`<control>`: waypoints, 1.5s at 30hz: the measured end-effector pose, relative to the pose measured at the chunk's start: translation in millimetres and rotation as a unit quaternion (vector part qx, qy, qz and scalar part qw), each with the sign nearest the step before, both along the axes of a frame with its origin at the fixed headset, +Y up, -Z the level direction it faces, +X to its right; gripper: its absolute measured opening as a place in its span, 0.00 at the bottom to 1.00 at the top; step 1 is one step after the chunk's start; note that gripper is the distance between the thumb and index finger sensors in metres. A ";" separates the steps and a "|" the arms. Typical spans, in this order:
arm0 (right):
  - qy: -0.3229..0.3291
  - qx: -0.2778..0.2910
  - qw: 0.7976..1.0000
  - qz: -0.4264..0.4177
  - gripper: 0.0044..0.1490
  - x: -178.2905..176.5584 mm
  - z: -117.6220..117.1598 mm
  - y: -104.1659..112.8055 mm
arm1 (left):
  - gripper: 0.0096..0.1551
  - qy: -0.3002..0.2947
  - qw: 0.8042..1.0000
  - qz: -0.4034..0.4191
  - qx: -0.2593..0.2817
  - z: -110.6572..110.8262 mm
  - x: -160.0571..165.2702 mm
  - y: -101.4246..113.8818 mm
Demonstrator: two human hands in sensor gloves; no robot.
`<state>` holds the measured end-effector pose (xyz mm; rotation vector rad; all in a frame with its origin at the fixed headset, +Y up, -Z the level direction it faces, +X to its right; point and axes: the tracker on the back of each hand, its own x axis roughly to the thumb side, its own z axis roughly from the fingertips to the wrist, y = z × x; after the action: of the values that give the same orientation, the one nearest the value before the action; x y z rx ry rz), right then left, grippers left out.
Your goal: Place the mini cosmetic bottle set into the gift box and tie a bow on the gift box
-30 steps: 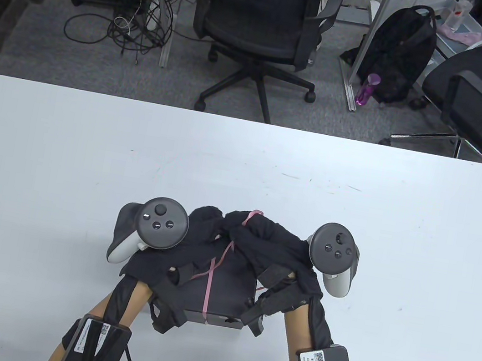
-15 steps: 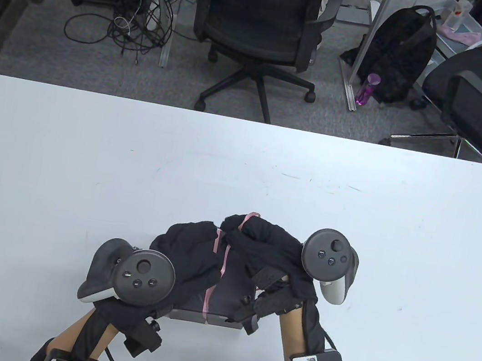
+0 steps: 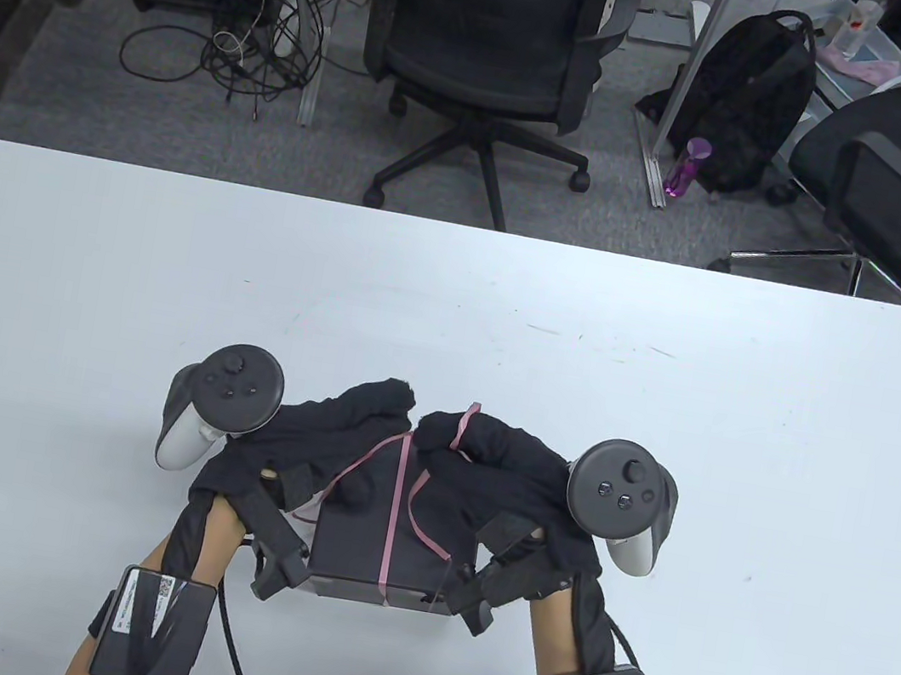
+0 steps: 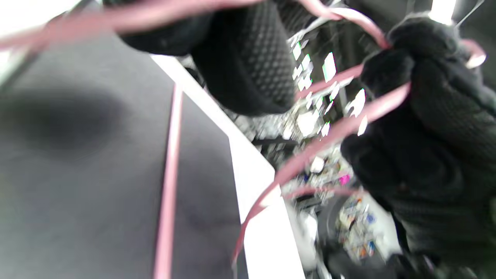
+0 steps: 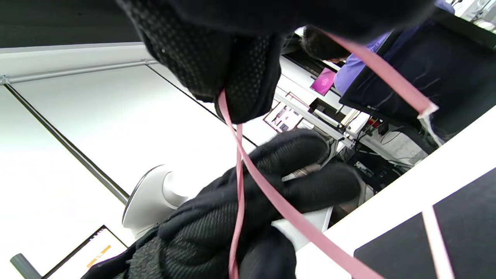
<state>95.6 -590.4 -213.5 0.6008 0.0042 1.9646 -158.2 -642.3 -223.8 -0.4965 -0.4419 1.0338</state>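
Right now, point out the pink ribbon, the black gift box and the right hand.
pink ribbon (image 3: 392, 509): table view, the straight band across the lid.
black gift box (image 3: 351, 545): table view, bare lid left of the band.
right hand (image 3: 494, 461): table view, back of the glove.

A pink ribbon is being pinched by the right hand's fingertips; below them, the left hand is being crossed by it.

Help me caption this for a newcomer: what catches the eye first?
Two black-gloved hands, the left hand and the right hand, meet over a flat black gift box near the white table's front edge. A thin pink ribbon runs along the lid, the right hand pinching a loop of it.
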 end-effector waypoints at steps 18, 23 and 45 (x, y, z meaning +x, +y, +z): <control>-0.029 -0.010 0.999 -0.016 0.22 -15.6 -2.3 -29.3 | 0.24 -0.012 0.994 -0.079 0.073 18.8 27.4 -2.8; -0.028 -0.013 1.000 0.006 0.25 -10.5 4.9 -29.7 | 0.27 0.039 0.975 -0.138 0.172 36.3 25.7 0.8; -0.263 0.119 0.954 0.082 0.25 79.0 50.8 -73.0 | 0.15 0.334 0.880 -0.123 0.315 82.6 -57.5 -36.1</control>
<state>174.6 -663.4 -162.7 0.2155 -0.5340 2.2533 -215.7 -678.4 -141.2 0.3889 -0.0683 0.6957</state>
